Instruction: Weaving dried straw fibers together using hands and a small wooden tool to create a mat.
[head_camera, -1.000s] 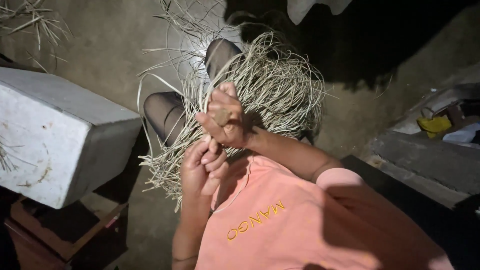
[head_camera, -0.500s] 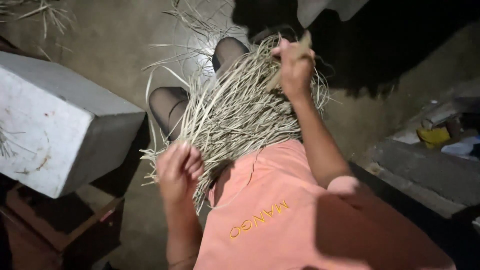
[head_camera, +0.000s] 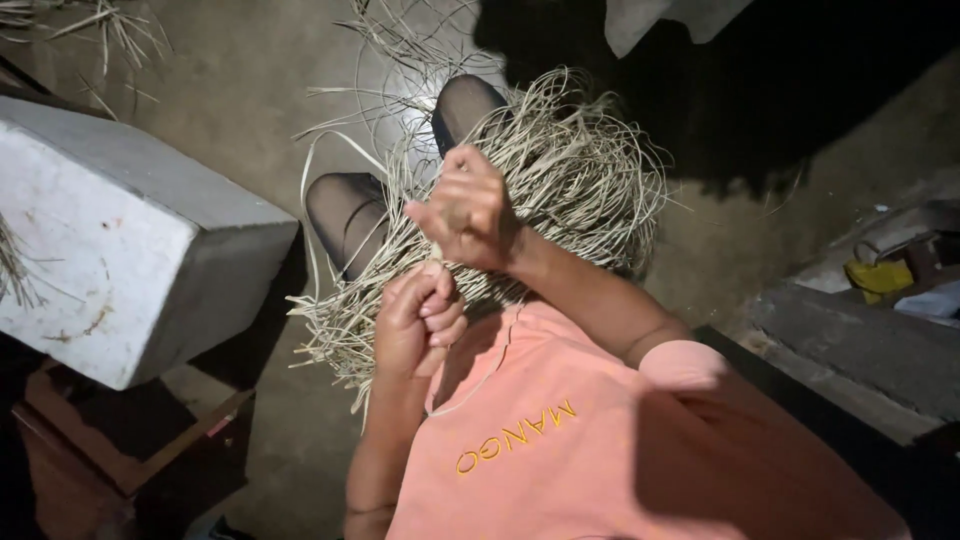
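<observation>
Item 1: bundle of dry pale straw strands, heaped on the person's lap, over both knees in dark stockings. Long axis approx. lower left to upper right; loose ends fan out toward floor at lower left, curled loops bunch at upper right. A few stray strands trail off onto floor above the knees.

Item 2: right hand, raised over the bundle, fingers clenched round a thin gathered piece of straw; back of hand faces camera.

Item 3: left hand, just below right hand, nearly touching it. Fingers curled shut, pinching the lower end of the same straw piece, as far as can be seen.

Item 4: salmon-pink top, orange lettering across chest; fills lower centre.

Item 5: white block-shaped box, scuffed, left of the knees, resting on a reddish wooden frame.

Item 6: yellow packet, far right, small, among dim clutter; details too dark to tell.

Item 7: bare concrete floor, w/ more scattered straw at top left.
</observation>
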